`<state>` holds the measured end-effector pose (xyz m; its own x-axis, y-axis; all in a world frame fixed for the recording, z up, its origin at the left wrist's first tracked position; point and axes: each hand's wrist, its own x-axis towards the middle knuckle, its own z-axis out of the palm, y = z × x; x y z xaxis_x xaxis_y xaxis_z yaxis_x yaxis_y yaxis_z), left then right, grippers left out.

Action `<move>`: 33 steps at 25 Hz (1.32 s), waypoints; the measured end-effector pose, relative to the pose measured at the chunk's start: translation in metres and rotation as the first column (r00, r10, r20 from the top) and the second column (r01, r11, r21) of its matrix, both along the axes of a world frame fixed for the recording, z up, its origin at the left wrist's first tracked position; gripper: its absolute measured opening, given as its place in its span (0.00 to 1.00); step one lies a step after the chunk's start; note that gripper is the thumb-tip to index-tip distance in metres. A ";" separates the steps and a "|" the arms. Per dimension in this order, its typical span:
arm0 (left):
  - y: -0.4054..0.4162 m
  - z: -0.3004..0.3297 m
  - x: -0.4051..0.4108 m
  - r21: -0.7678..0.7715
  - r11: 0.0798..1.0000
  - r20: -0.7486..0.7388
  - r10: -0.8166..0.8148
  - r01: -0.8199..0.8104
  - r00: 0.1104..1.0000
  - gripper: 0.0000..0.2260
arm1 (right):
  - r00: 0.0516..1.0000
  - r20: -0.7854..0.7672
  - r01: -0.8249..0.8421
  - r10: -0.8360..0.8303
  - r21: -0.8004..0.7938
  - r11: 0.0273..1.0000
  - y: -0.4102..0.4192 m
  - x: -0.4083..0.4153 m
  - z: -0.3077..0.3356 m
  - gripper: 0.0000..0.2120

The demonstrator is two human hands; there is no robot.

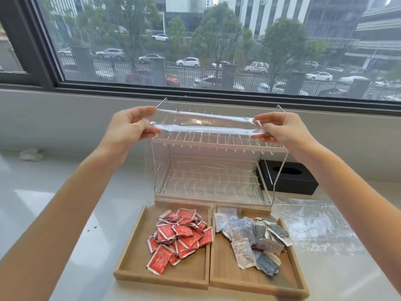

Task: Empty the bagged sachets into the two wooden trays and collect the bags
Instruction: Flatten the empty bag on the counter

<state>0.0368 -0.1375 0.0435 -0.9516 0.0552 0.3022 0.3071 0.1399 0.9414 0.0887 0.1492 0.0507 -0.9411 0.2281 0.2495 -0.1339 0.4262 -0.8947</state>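
I hold a clear, empty plastic bag (205,123) stretched flat between both hands, high above the trays. My left hand (130,124) pinches its left end and my right hand (280,127) pinches its right end. Below, two wooden trays stand side by side on the counter. The left tray (130,261) holds a pile of red sachets (178,233). The right tray (288,276) holds white and dark green sachets (253,240). Another empty clear bag (314,224) lies flat on the counter right of the trays.
A clear acrylic two-tier rack (212,177) stands just behind the trays. A black tissue box (290,179) sits to its right. A crumpled wrapper (31,154) lies far left near the wall. A large window runs along the back.
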 end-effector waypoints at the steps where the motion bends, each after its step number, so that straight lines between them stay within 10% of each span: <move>1: 0.005 -0.001 -0.002 -0.012 1.000 -0.010 0.003 -0.003 1.000 0.16 | 0.999 -0.030 0.024 -0.024 -0.012 1.000 0.005 0.003 0.001 0.14; 11: -0.002 -0.063 0.052 0.016 0.998 -0.062 -0.062 0.063 0.996 0.20 | 0.976 -0.199 0.069 -0.088 -0.099 0.993 0.003 0.077 -0.056 0.18; 21: -0.005 -0.231 0.113 -0.053 0.998 0.486 -0.012 0.043 0.874 0.08 | 0.889 0.456 0.147 -0.034 -0.216 0.965 0.005 0.147 -0.239 0.15; 33: -0.011 -0.272 0.119 -0.485 0.874 0.374 0.184 0.022 0.909 0.16 | 0.817 0.570 0.111 -0.086 -0.009 0.994 0.014 0.150 -0.258 0.10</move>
<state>0.1561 -0.1490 -0.2282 -0.9896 0.0089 -0.1433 -0.1091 0.6018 0.7912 0.2390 0.1628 -0.2072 -0.8849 0.3255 -0.3333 0.4438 0.3714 -0.8155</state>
